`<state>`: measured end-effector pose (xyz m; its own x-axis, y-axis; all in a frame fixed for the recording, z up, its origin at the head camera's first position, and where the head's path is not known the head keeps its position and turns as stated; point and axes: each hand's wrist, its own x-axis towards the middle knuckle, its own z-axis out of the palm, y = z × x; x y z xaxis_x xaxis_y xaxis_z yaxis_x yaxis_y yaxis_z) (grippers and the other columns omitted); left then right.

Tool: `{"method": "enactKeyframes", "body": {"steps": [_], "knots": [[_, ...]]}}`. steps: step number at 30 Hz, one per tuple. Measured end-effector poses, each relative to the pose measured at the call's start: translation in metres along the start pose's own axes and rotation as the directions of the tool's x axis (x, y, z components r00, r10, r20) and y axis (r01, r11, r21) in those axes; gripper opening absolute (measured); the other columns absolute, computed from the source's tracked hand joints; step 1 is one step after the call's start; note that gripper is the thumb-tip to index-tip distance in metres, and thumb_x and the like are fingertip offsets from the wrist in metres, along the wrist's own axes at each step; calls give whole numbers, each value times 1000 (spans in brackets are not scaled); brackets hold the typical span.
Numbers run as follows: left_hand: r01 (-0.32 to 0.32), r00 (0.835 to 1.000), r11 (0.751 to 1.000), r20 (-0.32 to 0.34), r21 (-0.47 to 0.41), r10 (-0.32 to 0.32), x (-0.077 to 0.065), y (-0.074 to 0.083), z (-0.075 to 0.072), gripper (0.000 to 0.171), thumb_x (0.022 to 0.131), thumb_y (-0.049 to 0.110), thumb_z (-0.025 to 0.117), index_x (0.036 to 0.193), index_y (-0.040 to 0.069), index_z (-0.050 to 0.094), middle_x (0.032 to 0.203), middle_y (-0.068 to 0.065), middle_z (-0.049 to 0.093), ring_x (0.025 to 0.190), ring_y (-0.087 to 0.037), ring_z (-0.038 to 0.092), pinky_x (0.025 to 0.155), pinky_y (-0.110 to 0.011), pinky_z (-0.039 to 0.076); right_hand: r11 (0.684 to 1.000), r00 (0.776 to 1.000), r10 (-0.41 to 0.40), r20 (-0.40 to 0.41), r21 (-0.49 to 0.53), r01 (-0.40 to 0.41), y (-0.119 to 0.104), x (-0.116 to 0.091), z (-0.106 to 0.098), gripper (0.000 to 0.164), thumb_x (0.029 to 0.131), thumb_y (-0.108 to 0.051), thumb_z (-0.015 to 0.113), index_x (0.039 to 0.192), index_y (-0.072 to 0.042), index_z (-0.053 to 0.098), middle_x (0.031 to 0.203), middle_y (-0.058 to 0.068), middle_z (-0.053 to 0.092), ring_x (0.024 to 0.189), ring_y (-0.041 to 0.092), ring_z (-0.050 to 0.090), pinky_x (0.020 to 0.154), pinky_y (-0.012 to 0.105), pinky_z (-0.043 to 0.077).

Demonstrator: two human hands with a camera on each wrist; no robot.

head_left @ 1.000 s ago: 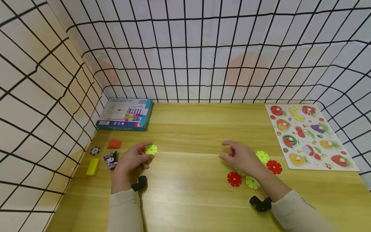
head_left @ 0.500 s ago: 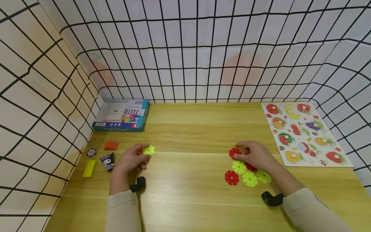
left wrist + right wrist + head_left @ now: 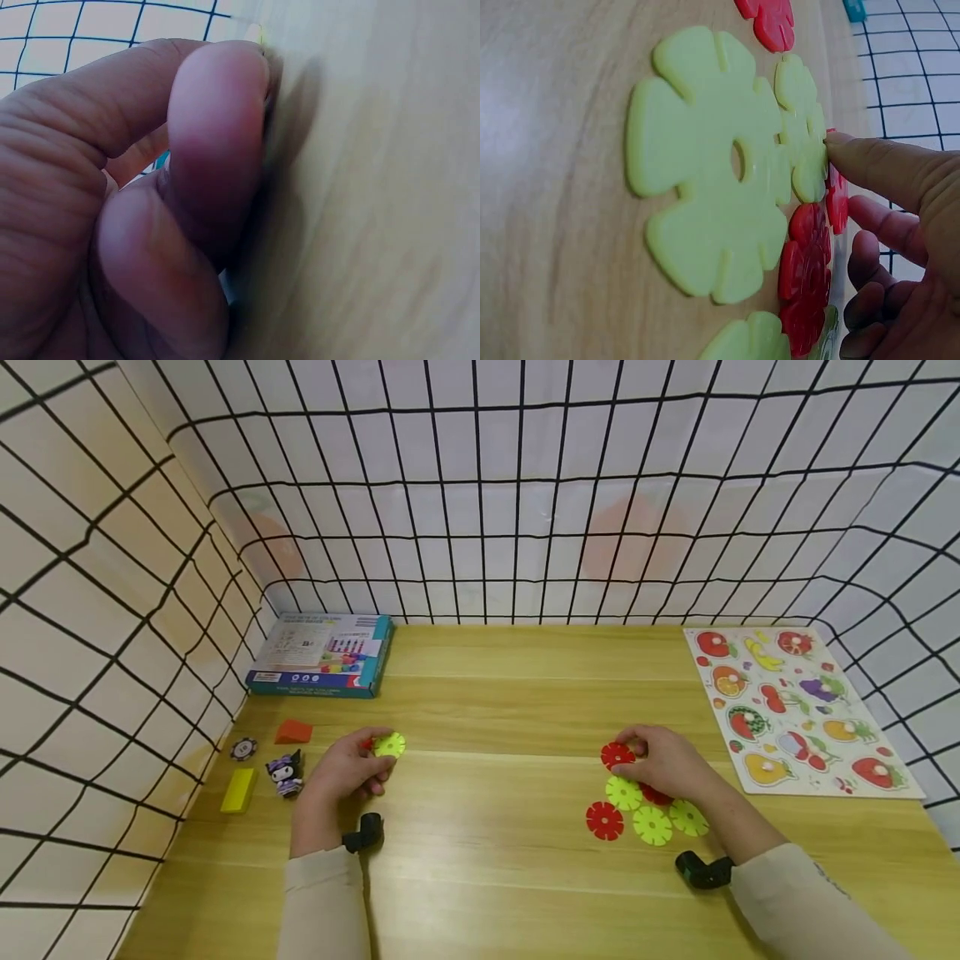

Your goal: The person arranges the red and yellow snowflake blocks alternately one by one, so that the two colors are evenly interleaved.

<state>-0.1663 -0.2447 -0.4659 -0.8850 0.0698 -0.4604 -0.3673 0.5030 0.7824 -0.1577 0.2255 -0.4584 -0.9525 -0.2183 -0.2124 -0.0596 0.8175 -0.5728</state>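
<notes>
My left hand [image 3: 348, 767] holds a yellow-green notched interlocking disc [image 3: 389, 745] between thumb and index finger, low over the table. A bit of red shows behind that disc, partly hidden by the fingers. In the left wrist view, curled fingers [image 3: 217, 112] hide nearly all of it. On the other side, my right hand [image 3: 667, 766] pinches a red interlocking disc [image 3: 617, 755] by its edge at the top of a cluster. Around it lie yellow-green discs [image 3: 652, 825] and red discs [image 3: 604, 821], some touching. A large yellow-green disc [image 3: 712, 165] fills the right wrist view's middle.
A boxed set [image 3: 321, 655] lies at the back left. Nearer are an orange-red wedge [image 3: 293, 732], a poker chip [image 3: 243, 749], a yellow block [image 3: 238, 791] and a cartoon figurine [image 3: 285, 774]. A fruit puzzle board [image 3: 806, 714] is at right. Black netting [image 3: 517, 510] borders the table.
My right hand has shifted right and taken hold of the red disc at the cluster's top, uncovering other discs. The left hand stays nearly in place with its disc.
</notes>
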Motion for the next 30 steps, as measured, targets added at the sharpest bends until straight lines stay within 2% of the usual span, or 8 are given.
{"method": "enactKeyframes", "body": {"steps": [8,14,20,24,30], "knots": [[16,1000,1000,-5,-8,-16,0,1,0,50,86,20,67,131,26,47,76,-13,61,54,-24,58,49,-30,48,999,999,-35,21,-4,35,-2,3,0,45,78,-34,74,113,-10,59,90,7,54,78,22,46,65,33,39],[7,1000,1000,-3,-19,-7,-1,2,0,49,86,17,66,131,26,47,75,-13,60,53,-23,57,48,-30,47,1000,1000,-4,23,-23,5,0,5,-2,49,75,-38,75,110,-9,58,93,8,53,80,23,46,66,33,41],[11,1000,1000,-9,-17,-11,-3,2,0,50,86,18,66,131,26,47,76,-12,60,53,-23,57,48,-30,46,999,999,10,34,-35,-8,0,7,-4,48,74,-39,76,105,-8,58,89,7,50,78,23,44,63,32,39],[20,1000,1000,-4,-20,-20,-3,2,0,49,86,19,67,131,26,47,76,-13,60,54,-24,58,48,-30,47,999,1000,-17,16,-45,18,-1,7,-4,47,73,-37,78,101,-9,53,86,6,50,75,22,45,63,32,39],[21,1000,1000,-3,-13,-21,-2,2,0,48,86,21,66,130,27,48,77,-12,61,55,-24,58,49,-30,47,993,994,-93,-49,-81,89,-9,-1,0,39,80,-30,73,111,-17,53,81,2,54,66,18,47,58,31,41]]}}
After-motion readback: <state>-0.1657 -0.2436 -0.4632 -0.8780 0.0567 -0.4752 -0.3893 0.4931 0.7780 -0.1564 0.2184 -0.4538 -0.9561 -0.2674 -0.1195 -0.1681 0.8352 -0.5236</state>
